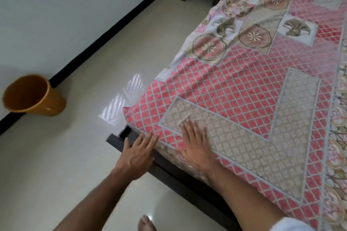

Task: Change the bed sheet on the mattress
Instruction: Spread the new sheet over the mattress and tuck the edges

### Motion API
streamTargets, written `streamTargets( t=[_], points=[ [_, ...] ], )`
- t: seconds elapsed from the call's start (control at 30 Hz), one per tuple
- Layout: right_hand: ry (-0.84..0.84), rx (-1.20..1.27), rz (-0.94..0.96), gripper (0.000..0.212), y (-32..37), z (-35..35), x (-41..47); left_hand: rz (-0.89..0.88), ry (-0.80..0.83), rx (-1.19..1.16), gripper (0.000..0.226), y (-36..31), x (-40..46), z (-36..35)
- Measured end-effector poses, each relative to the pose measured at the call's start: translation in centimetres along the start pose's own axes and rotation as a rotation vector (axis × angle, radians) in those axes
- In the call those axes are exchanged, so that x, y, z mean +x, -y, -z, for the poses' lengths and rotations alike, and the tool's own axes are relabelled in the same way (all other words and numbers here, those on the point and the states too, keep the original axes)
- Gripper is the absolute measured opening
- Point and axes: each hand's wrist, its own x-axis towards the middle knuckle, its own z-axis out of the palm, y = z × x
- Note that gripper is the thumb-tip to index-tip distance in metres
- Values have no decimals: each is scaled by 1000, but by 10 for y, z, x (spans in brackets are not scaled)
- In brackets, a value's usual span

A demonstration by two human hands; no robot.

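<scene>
Now, step: smoothing the sheet at the bed's corner.
Right hand: flat, fingers spread, pressing.
Left hand: spread at the edge.
Tip: sweep outward, then tuck.

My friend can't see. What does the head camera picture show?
Two open hands work a pink patterned bed sheet at a bed's corner: the right hand lies flat on top, the left hand reaches the edge. An orange bucket stands by the wall.

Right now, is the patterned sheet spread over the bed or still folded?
Spread. The patterned sheet lies open across the bed top to its near corner, with slight wrinkles, and the right hand rests flat on it.
</scene>
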Motion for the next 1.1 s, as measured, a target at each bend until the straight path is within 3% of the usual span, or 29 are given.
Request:
streamTargets(
  t=[0.1, 0.2, 0.27, 0.37, 0.43, 0.5, 0.57, 0.63, 0.7, 0.83, 0.97, 1.1],
  points=[
    [35, -76, 212, 87, 49, 12, 43, 10, 1, -28, 76, 56, 10, 25],
    [-11, 29, 405, 75, 64, 35, 76, 5, -3, -136, 76, 89, 39, 41],
    [-144, 109, 219, 69, 54, 50, 107, -21, -21, -233, 74, 109, 65, 49],
    [-315, 234, -457, 71, 28, 60, 148, -83, -45, -372, 74, 129, 93, 69],
    [-298, 277, -717, 78, 20, 61, 174, -137, -20, -430, 75, 142, 113, 86],
    [-256, 216, -696, 81, 28, 61, 198, -154, 27, -426, 79, 158, 142, 101],
    [-195, 116, -493, 80, 39, 62, 210, -140, 81, -455, 80, 170, 177, 112],
    [-152, 52, -303, 77, 42, 62, 217, -80, 111, -588, 73, 177, 212, 120],
    [-148, 23, -234, 76, 39, 64, 218, -38, 151, -736, 66, 176, 239, 128],
    [-169, 17, -276, 77, 40, 61, 216, -71, 254, -905, 60, 157, 293, 144],
    [-283, 106, -385, 64, 37, 75, 239, -56, 246, -1132, 48, 130, 346, 160],
    [-331, 173, -795, 74, 2, 103, 298, -94, 457, -1258, 37, 130, 382, 190]
  ],
)
